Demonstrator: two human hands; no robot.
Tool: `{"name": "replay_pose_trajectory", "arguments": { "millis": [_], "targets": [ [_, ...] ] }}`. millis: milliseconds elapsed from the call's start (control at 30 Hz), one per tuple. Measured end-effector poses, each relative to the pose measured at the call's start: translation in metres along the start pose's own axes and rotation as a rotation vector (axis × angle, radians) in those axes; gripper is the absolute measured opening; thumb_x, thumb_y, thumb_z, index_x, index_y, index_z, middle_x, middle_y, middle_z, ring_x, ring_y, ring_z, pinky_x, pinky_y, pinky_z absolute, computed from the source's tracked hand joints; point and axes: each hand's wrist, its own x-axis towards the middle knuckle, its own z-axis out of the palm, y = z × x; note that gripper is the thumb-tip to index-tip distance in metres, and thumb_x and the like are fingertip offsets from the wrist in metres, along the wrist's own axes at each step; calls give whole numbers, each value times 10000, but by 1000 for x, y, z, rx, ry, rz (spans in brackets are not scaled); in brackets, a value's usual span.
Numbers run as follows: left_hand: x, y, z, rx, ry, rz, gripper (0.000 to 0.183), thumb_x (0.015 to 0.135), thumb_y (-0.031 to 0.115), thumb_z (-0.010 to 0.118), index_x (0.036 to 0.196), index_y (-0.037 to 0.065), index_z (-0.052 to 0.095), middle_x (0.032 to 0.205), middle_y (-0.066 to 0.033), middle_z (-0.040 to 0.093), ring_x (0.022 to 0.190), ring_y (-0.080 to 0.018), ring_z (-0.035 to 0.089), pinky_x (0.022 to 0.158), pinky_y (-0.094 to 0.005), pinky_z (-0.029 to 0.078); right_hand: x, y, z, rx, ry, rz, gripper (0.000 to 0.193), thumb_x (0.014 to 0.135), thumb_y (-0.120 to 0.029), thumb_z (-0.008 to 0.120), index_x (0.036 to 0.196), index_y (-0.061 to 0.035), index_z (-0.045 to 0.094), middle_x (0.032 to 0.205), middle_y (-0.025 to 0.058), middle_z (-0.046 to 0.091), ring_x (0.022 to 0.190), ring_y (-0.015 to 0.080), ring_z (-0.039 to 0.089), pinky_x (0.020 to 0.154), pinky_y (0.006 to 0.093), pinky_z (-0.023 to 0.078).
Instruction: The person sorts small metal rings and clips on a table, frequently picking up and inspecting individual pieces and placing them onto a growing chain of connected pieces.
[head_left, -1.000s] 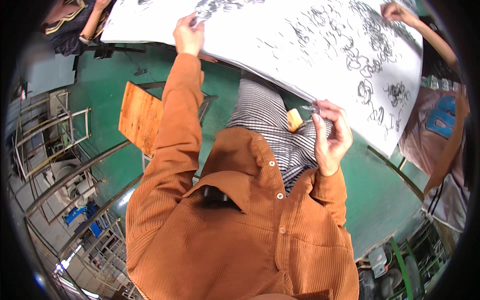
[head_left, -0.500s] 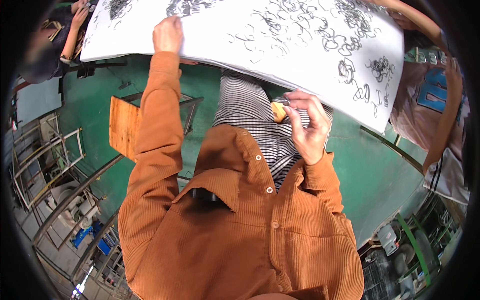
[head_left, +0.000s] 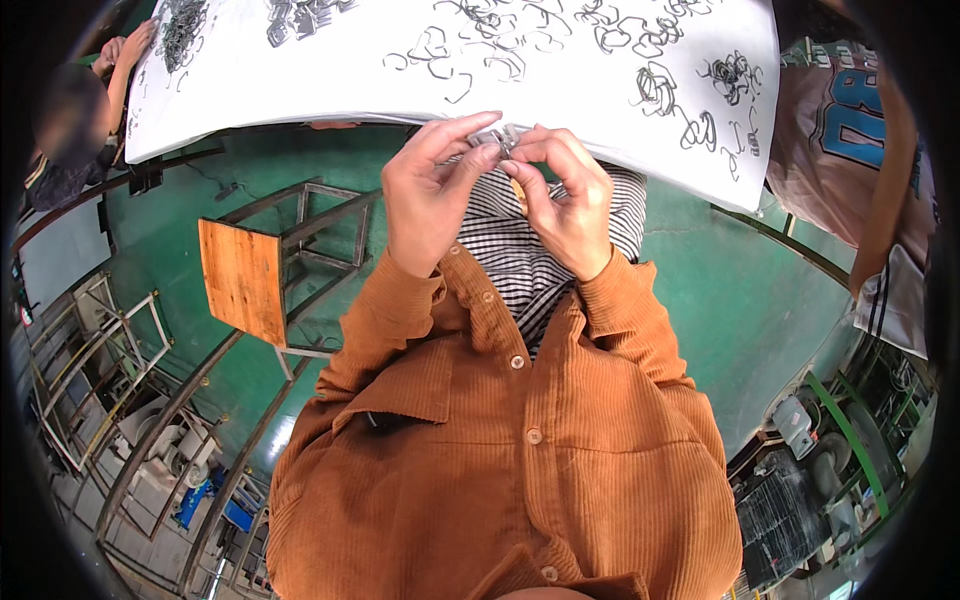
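My left hand and my right hand meet above my lap, just short of the table's near edge. Small grey metal pieces are pinched between the fingertips of both hands; their exact kind is too small to make out. A small yellow piece shows below my right thumb, partly hidden by it. Beyond my hands, the white tabletop carries many thin dark curved strips, loose and tangled. Flat grey pieces lie clustered at its far side, left of centre.
A wooden-topped metal stool stands to my left on the green floor. At the far left, a person's hands are beside a dark heap. Another person is at the right end. Metal frames stand at lower left.
My left hand has come back from the grey pieces on the table and met my right hand. My right hand has moved left and up. The view has shifted slightly.
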Motion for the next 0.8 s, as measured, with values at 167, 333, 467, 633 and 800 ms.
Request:
{"name": "replay_pose_trajectory", "arguments": {
  "millis": [167, 333, 467, 633, 800],
  "targets": [
    [-6, -1, -3, 224, -49, 159, 254, 847, -96, 623, 1094, -45, 655, 1006, -112, 629, 945, -149, 632, 785, -242, 542, -7, 4, -1, -1, -42, 90, 111, 777, -22, 713, 857, -15, 638, 893, 98, 655, 798, 249, 649, 684, 314, 521],
    [-14, -6, -2, 226, -77, 192, 262, 839, -133, 602, 1078, -44, 659, 1020, -113, 628, 947, -160, 630, 812, -254, 551, 1, 25, -18, 163, 7, 167, 162, 791, -78, 729, 932, -22, 671, 908, 89, 677, 791, 242, 659, 749, 315, 517],
    [-16, -6, 1, 177, -85, 165, 267, 835, -127, 612, 1082, -38, 662, 1020, -115, 634, 947, -156, 630, 808, -247, 550, 50, 70, -21, -157, 121, 185, 98, 827, -116, 656, 866, -29, 680, 841, 122, 655, 749, 274, 645, 693, 343, 502],
    [-15, -5, 0, 222, -91, 203, 260, 829, -113, 626, 1070, -26, 675, 1001, -112, 648, 920, -148, 636, 791, -235, 549, 110, 111, 0, -529, -33, 74, 109, 825, -149, 662, 842, -42, 676, 858, 132, 646, 808, 333, 625, 751, 419, 494],
    [-18, 1, 2, 235, -91, 202, 245, 829, -98, 633, 1054, -17, 686, 987, -104, 656, 894, -135, 639, 779, -233, 544, 122, 111, 4, -706, -197, 134, 110, 840, -161, 642, 820, -55, 664, 899, 127, 639, 843, 326, 630, 753, 435, 490]
  ]
}}
